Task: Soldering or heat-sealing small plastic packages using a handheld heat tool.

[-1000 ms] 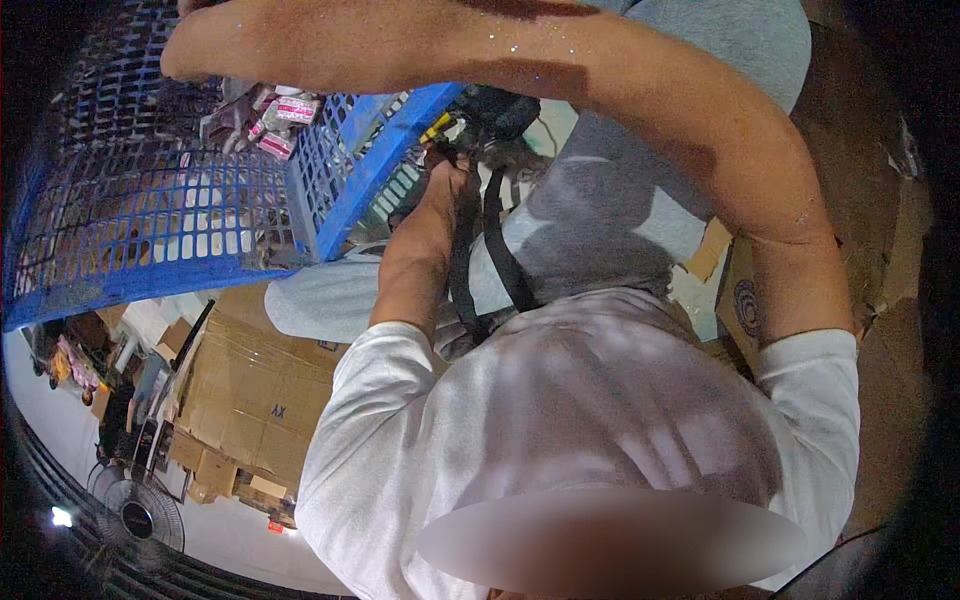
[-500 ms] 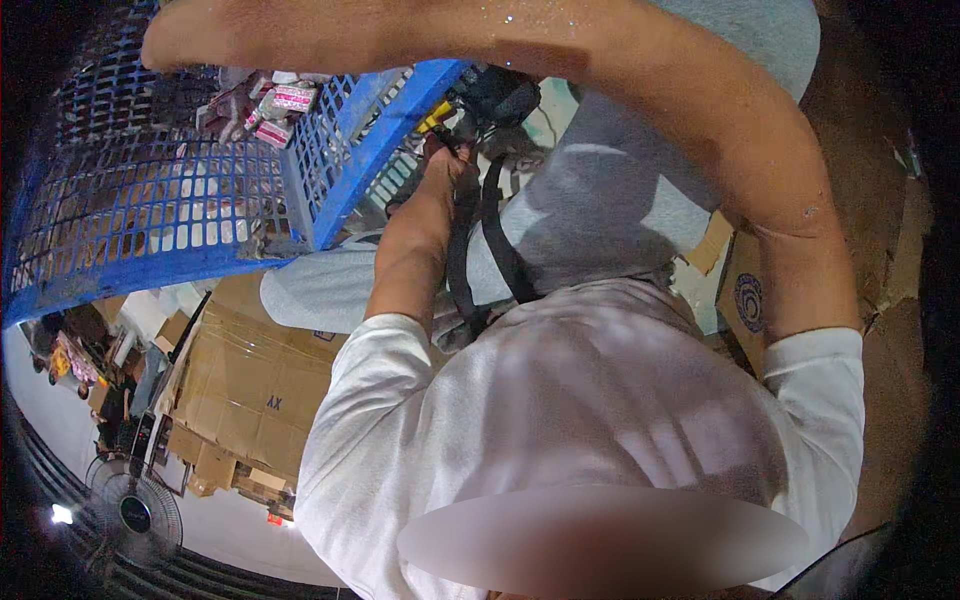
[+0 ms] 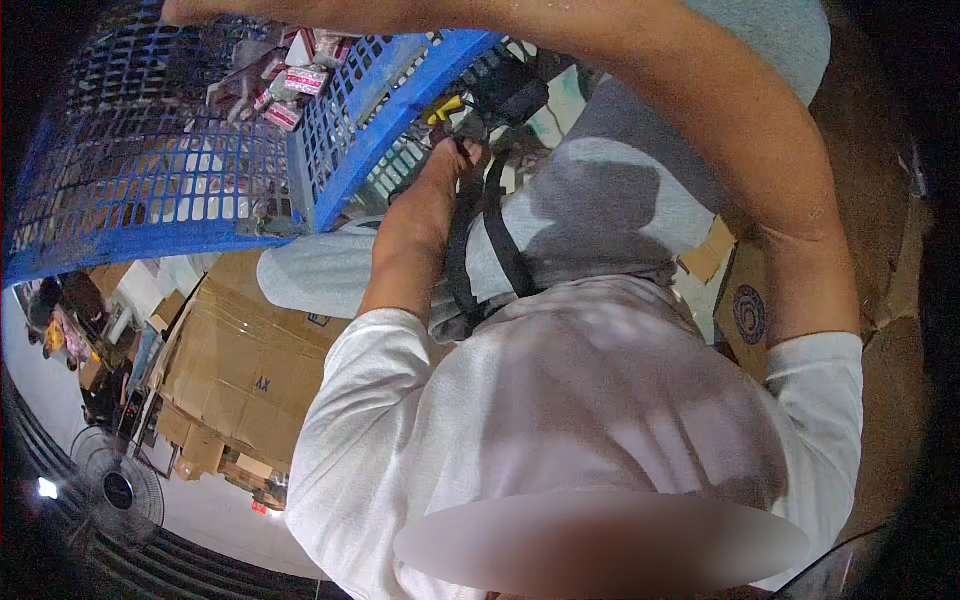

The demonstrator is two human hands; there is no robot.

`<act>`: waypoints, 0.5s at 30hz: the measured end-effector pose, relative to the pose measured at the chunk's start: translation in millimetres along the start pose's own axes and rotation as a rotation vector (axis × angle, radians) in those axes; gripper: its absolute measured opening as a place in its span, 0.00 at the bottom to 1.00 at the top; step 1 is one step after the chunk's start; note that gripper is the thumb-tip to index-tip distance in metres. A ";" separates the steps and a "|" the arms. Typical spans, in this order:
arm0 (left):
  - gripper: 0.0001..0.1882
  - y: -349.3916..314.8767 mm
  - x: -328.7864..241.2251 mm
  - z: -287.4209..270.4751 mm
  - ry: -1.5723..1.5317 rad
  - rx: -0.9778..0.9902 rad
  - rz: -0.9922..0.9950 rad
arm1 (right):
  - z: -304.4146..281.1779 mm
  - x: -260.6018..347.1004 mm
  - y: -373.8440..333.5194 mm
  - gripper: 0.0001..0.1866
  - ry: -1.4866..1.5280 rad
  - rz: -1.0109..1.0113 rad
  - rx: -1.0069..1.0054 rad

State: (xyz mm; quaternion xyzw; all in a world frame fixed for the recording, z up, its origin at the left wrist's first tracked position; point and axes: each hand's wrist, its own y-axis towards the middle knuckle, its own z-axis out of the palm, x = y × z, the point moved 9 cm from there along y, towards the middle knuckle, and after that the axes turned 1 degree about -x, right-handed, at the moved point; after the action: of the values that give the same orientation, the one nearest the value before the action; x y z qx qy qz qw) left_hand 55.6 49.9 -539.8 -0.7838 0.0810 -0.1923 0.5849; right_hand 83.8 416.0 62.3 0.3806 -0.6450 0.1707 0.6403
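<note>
My left hand (image 3: 458,155) reaches down beside the blue basket, its fingers curled near a dark object and black straps (image 3: 462,240). What it holds is too dark to make out. A yellow piece (image 3: 445,108) shows just beyond the fingers, next to a black bundle (image 3: 510,92). Across the top of the head view stretches my right forearm (image 3: 560,22), over the blue plastic basket (image 3: 365,125). My right hand (image 3: 185,10) is mostly cut off at the upper edge, its fingers hidden. Small pink-and-white packs (image 3: 305,80) lie inside the basket.
My legs in grey trousers (image 3: 600,190) are beside the basket. A large flattened cardboard box (image 3: 250,350) lies at the left, with more cardboard (image 3: 745,300) at the right. A standing fan (image 3: 118,490) and assorted clutter (image 3: 100,340) are at the far left.
The basket and its packs sit higher in the picture. My right forearm has shifted upward, taking more of the right hand out of view. My left hand stays nearly in place.
</note>
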 end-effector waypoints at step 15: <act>0.13 -27.1 -17.7 16.6 1.041 0.167 0.556 | -5.3 8.3 -3.3 0.16 0.067 -0.064 -0.040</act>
State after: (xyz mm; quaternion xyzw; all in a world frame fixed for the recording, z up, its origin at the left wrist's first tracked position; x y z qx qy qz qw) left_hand 43.4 79.1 -521.8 -0.4871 0.5437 -0.3968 0.5565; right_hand 90.7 415.3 70.0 0.3824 -0.6139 0.1499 0.6741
